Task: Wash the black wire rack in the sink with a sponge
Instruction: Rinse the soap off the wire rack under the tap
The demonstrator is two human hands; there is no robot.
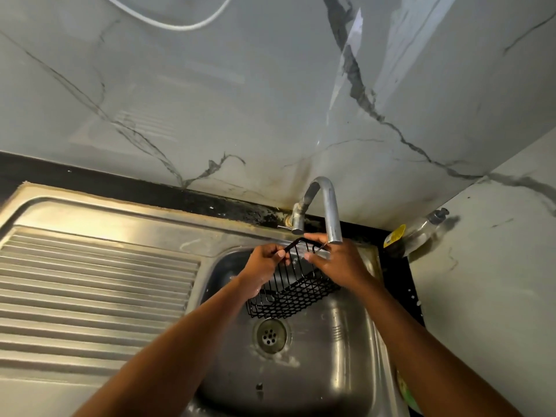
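From my remote seat I see the black wire rack (pixel 288 288) held in the air over the basin of the steel sink (pixel 346 350), tilted so its mesh bottom faces down toward me and its open top leans toward the wall (pixel 240 100). My left hand (pixel 264 263) is clamped on the rack's rim at its 10 o'clock corner, with the thumb pressed on the top wire. My right hand (pixel 338 263) grasps the far rim at the rack's 1 o'clock, its fingers curled over the wire just below the spout of the faucet (pixel 329 206), which arches over from 12 o'clock. The drain (pixel 270 337) lies at the rack's 6 o'clock, down in the wet basin and apart from it. The ribbed drainboard (pixel 90 281) stretches away at 9 o'clock. At 2 o'clock a clear bottle (pixel 421 233) with a yellow label and a pump top leans in the corner of the marble wall. A white cable (pixel 180 25) loops across the top of the view at 11 o'clock. At 4 o'clock, by the sink's right edge, something green is too cut off to identify.
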